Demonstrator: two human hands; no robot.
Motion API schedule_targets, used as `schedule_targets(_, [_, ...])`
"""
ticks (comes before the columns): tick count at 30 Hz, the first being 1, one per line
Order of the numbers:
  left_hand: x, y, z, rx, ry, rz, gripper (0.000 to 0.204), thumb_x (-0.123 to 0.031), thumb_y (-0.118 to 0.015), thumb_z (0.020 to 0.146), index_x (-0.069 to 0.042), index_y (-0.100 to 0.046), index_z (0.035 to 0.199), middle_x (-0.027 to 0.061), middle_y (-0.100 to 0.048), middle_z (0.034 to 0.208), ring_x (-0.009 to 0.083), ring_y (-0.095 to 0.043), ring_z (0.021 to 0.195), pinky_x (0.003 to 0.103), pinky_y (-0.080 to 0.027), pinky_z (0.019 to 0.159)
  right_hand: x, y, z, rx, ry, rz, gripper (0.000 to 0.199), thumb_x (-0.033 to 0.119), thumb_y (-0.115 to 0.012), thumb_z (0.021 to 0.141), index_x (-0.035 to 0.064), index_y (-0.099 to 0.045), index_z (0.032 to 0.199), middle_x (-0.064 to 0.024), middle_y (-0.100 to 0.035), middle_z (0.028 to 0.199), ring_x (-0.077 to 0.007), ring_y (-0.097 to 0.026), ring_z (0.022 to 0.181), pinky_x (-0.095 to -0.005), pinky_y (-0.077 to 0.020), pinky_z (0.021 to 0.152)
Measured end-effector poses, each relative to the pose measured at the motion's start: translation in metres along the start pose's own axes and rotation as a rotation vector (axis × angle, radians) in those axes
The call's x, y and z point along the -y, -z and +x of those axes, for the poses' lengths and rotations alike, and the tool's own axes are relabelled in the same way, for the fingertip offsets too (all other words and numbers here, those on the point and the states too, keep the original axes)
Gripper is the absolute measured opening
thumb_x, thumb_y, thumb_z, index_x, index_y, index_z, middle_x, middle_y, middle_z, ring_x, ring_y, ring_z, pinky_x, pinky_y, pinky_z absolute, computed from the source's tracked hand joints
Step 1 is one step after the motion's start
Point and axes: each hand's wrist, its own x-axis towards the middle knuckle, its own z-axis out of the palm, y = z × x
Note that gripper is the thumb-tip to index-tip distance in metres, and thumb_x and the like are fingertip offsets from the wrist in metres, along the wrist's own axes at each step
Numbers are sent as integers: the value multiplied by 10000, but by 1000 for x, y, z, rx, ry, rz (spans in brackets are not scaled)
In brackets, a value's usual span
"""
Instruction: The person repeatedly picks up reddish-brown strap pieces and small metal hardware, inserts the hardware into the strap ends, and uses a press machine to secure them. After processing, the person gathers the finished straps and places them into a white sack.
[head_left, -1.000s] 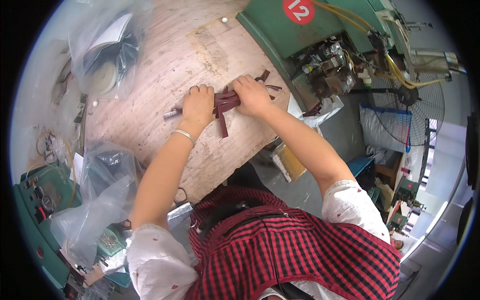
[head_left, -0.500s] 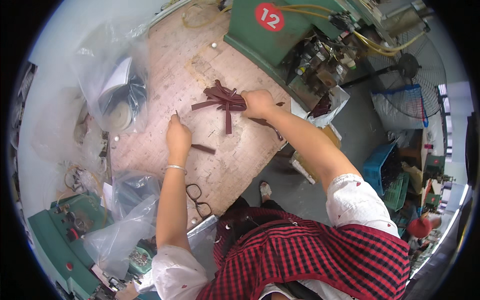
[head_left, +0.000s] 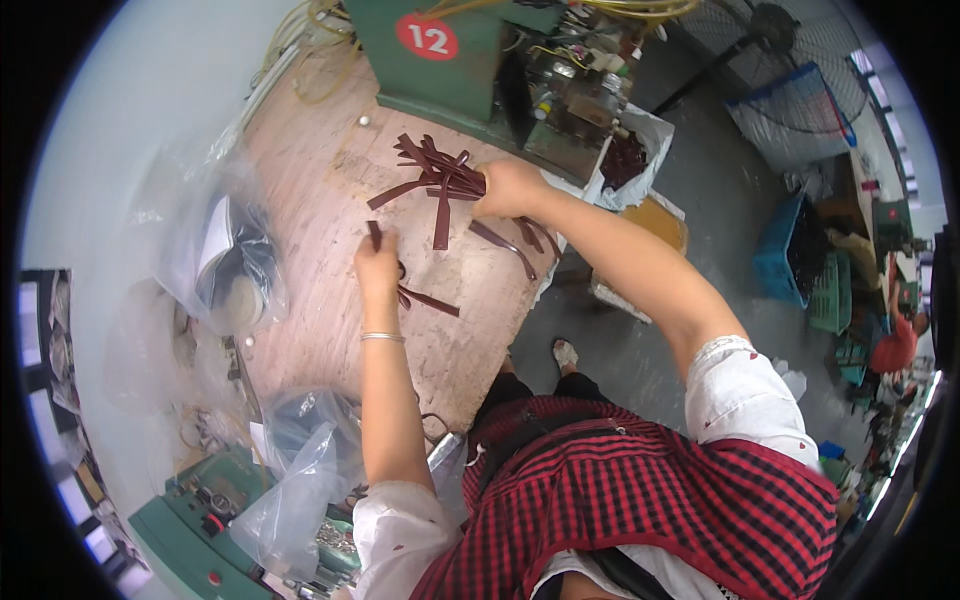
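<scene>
My right hand (head_left: pixel 508 188) is closed around one end of a bundle of dark maroon strips (head_left: pixel 445 178), whose loose ends fan out to the left above the worktable (head_left: pixel 320 170). To the left and nearer to me, my left hand (head_left: pixel 378 262) pinches a maroon strip (head_left: pixel 375 232); a short end shows above the fingers. Another strip length (head_left: pixel 432 302) pokes out to the right below that hand; whether it is the same piece, I cannot tell. Several loose strips (head_left: pixel 505 248) lie at the table's right edge, below my right wrist.
A green machine (head_left: pixel 440 85) stands at the table's far side, with a white bag (head_left: pixel 655 135) of dark pieces beside it. Clear plastic bags (head_left: pixel 225 265) line the left. Glasses (head_left: pixel 436 425) lie near the front edge. Blue crate (head_left: pixel 785 250) and a person in red (head_left: pixel 893 345) are at right.
The view has shifted. My left hand has come slightly closer to the bundle, and more of the strip shows above its fingers. My right hand still grips the bundle, whose ends are more spread.
</scene>
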Motion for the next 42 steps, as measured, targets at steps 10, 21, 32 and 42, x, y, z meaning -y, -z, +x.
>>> schedule_targets(10, [-26, -146, -73, 68, -267, 790, 442, -394, -700, 907, -7, -656, 1116, 236, -743, 1029, 417, -732, 960, 500, -587, 811, -70, 52, -161, -177, -117, 149, 433, 350, -748, 672, 55, -716, 988, -214, -727, 898, -406, -697, 876, -469, -552, 799])
schedule_targets(21, [-36, -173, -64, 261, -404, 686, 349, -230, -621, 902, 76, -688, 1056, 294, -716, 1057, 445, -690, 1006, 475, -529, 902, -223, 82, -424, -329, -553, 401, 399, 288, -745, 697, 14, -688, 982, -172, -725, 810, -334, -716, 781, -414, -562, 742])
schedule_targets(32, [-48, -325, -280, 154, 149, -487, 145, -230, -489, 1059, -139, -505, 947, -53, -430, 617, 76, -380, 469, 240, -283, 406, -447, 129, -665, -425, -735, 560, 412, 274, -740, 722, 16, -678, 1036, -128, -724, 766, -235, -726, 647, -368, -573, 648])
schedule_targets(42, [-135, -550, -354, 463, 513, -668, 355, -205, -426, 1077, -176, -416, 723, -67, -385, 569, 77, -349, 444, 239, -271, 411, -613, 169, -825, -682, -967, 675, 405, 279, -745, 712, 3, -693, 1004, -139, -720, 750, -241, -725, 650, -380, -571, 667])
